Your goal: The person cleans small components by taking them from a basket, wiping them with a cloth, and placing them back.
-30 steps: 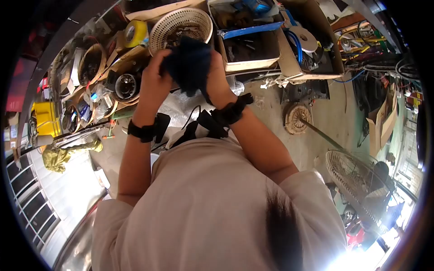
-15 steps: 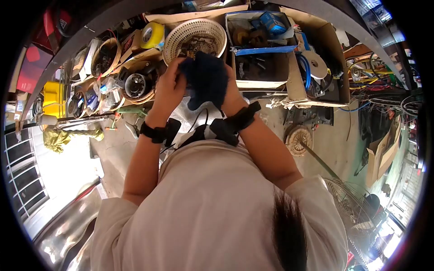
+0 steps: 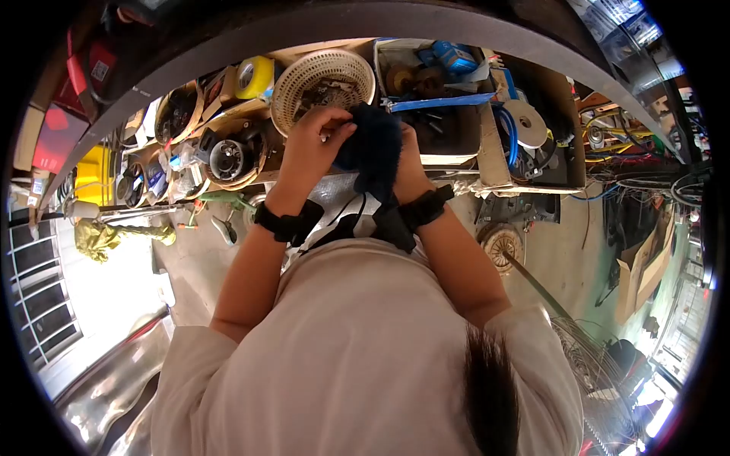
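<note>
A bunched, fuzzy dark blue cloth [image 3: 378,148] is held up in front of my body, between my two hands. My left hand [image 3: 315,144] has its fingers bent in a pinch at the cloth's upper left edge. On the other side, my right hand [image 3: 411,163] grips the cloth, its fingers partly hidden behind it. Both wrists wear black straps. Just beyond the hands stands a cream plastic basket [image 3: 283,87] with small dark bits inside.
Behind the hands are a cardboard box [image 3: 494,156], a roll of yellow tape [image 3: 255,77], a white spool [image 3: 526,124] and a blue coil [image 3: 508,131]. A dark metal bar [image 3: 365,17] arches overhead. A round-based stand [image 3: 502,247] is on the floor at right.
The cloth has moved slightly right and down and turned narrower. My left hand has shifted right, its fingers now bent at the cloth's upper edge; my right hand has moved slightly right.
</note>
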